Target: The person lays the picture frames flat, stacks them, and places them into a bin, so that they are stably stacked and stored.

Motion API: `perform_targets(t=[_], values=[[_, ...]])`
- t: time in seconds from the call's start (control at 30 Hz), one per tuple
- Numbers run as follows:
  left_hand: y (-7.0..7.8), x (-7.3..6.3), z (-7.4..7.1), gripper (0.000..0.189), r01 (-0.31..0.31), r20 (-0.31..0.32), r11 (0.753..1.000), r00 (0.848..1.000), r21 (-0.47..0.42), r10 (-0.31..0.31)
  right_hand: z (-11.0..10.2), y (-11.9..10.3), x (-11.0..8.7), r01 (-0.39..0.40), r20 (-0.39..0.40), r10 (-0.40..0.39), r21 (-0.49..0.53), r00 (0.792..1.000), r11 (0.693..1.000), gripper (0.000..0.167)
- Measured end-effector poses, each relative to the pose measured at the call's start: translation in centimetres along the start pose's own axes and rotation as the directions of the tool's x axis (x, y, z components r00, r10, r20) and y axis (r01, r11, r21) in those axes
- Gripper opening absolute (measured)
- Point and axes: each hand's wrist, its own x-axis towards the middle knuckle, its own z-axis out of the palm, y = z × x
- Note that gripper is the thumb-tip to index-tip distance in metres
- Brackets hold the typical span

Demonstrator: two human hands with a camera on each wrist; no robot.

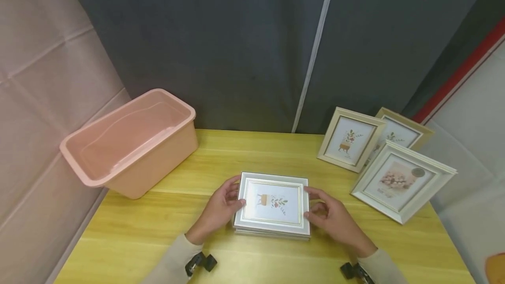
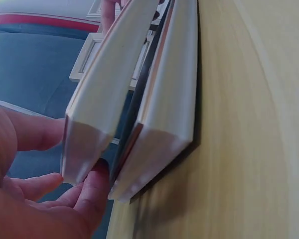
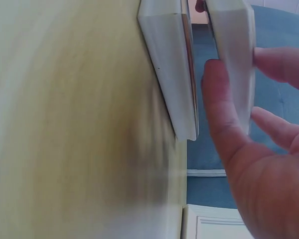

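A silver-white picture frame [image 1: 275, 179] with a plant print lies face up between both hands. My left hand [image 1: 220, 208] pinches its left edge, thumb on the front and fingers beneath. On the opposite edge, my right hand [image 1: 333, 218] grips it the same way. Beneath is a second white picture frame [image 2: 177, 84], resting on the table. Both wrist views show a gap between the upper picture frame [image 3: 234, 55] and the lower one, so the upper is raised at its far side. The lower one's front is hidden.
A pink plastic tub [image 1: 151, 161] stands at the back left of the wooden table [image 1: 158, 231]. At the right, a white frame [image 1: 410, 207], a cream frame [image 1: 330, 141] and a tan frame [image 1: 424, 137] stand upright close together. A dark curtain [image 1: 221, 47] hangs behind.
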Motion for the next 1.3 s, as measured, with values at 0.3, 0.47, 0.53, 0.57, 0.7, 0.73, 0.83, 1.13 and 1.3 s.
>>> perform_targets(t=[0.3,0.47,0.53,0.57,0.7,0.73,0.83,1.13,1.3], values=[[-0.50,-0.16,0.10,0.064,-0.015,-0.007,0.995,1.000,0.096,0.015,0.33,0.19,0.12,-0.013,-0.011,0.012,-0.097,1.000,0.995,0.066],[-0.61,-0.26,0.17,0.061,0.002,-0.041,0.988,0.999,0.155,0.004,0.59,0.02,0.39,0.004,-0.016,-0.007,-0.149,1.000,0.989,0.066],[-0.59,-0.28,0.26,0.061,0.006,-0.050,0.986,0.999,0.167,0.002,0.68,0.01,0.47,0.018,-0.021,-0.022,-0.166,1.000,0.986,0.066],[-0.57,-0.26,0.31,0.061,0.011,-0.055,0.985,0.998,0.172,-0.001,0.72,0.04,0.50,0.026,-0.023,-0.030,-0.178,0.999,0.984,0.067],[-0.39,-0.17,0.46,0.060,0.005,-0.056,0.982,0.998,0.190,0.006,0.70,0.36,0.54,0.058,-0.017,-0.063,-0.219,0.998,0.974,0.066],[-0.36,-0.14,0.47,0.060,0.008,-0.056,0.981,0.998,0.192,0.003,0.68,0.47,0.54,0.063,-0.012,-0.068,-0.227,0.998,0.972,0.065],[-0.31,-0.07,0.45,0.059,0.020,-0.061,0.980,0.998,0.198,-0.008,0.58,0.72,0.54,0.073,0.008,-0.073,-0.232,0.997,0.970,0.065],[-0.14,0.14,0.48,0.056,0.032,-0.071,0.978,0.997,0.206,-0.018,0.22,0.72,0.61,0.077,0.044,-0.069,-0.221,0.997,0.972,0.066],[-0.19,0.09,0.48,0.057,0.023,-0.056,0.974,0.998,0.226,-0.011,-0.20,0.70,0.60,0.087,0.071,-0.073,-0.218,0.995,0.972,0.066]])
